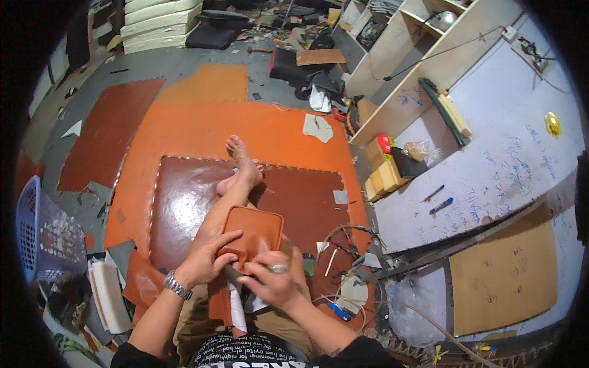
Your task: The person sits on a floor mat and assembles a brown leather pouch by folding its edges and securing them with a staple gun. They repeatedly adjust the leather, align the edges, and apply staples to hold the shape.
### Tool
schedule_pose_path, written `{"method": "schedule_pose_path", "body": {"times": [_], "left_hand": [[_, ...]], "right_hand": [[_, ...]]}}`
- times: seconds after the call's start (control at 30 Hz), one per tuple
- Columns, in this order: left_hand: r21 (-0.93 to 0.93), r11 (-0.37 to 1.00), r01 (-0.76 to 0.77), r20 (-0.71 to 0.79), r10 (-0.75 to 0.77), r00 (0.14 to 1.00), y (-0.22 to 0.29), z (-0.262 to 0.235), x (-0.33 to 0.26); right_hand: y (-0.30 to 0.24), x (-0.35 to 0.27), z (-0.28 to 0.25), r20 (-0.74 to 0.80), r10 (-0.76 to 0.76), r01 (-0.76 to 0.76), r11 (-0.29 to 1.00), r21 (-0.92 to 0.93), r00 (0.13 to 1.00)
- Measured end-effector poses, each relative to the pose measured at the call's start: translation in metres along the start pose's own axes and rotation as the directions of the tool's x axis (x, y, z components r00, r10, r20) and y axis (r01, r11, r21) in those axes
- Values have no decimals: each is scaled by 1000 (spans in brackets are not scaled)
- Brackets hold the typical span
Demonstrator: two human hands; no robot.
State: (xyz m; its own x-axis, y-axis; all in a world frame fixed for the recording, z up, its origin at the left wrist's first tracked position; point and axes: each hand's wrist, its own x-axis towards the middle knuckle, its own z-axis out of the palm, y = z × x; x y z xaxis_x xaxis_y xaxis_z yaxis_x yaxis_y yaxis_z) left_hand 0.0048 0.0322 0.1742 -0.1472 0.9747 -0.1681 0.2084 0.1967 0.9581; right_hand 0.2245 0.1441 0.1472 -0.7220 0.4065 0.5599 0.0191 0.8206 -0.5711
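Fingers (232, 240) of the left hand (199, 260) are lying spread over the left side of a piped tan leather cover (261, 228), thumb and forefinger standing apart; whether any are gripping beneath, one cannot tell. Those of the right hand (279, 286), which is wearing a ring (279, 268), are curling onto the cover's lower edge and appear to be clamping it. The cover is resting above the lap, partly overlapping the bare leg (230, 211), its rounded corners pointing away from the body. Folds are showing near the fingertips: uneven pulling could be creasing the leather or straining its seam, and a loosened right grip could be letting it slip. Among containers, a perforated lavender plastic basket (46, 239) is standing at left, contents unidentifiable; a clear plastic bag (417, 306) is slumping at right, contents likewise unclear; a wooden shelving unit (475, 27) is holding a rounded silvery object (443, 21).
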Motion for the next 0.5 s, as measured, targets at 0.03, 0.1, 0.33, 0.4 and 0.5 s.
{"method": "schedule_pose_path", "body": {"times": [0.03, 0.1, 0.33, 0.4, 0.5], "left_hand": [[-48, 998, 40, 19, -39, 999, 2, -1, -1], [-20, 1000, -6, 4, 6, 1000, 4, 0, 4], [282, 955, -93, -13, 100, 995, -6, 3, 15], [323, 943, -81, -49, 102, 994, -8, 8, 17], [275, 959, -69, -108, 102, 989, -5, 15, 18]], "right_hand": [[13, -19, -19, -50, -36, 21, 965, -262, 998], [44, -52, -27, -223, 215, -260, 946, -195, 951], [70, -103, -48, -144, 858, -850, 510, 130, 493], [59, -62, -50, -247, 606, -637, 768, -63, 756], [45, 17, -46, -48, 316, -319, 946, -55, 947]]}}
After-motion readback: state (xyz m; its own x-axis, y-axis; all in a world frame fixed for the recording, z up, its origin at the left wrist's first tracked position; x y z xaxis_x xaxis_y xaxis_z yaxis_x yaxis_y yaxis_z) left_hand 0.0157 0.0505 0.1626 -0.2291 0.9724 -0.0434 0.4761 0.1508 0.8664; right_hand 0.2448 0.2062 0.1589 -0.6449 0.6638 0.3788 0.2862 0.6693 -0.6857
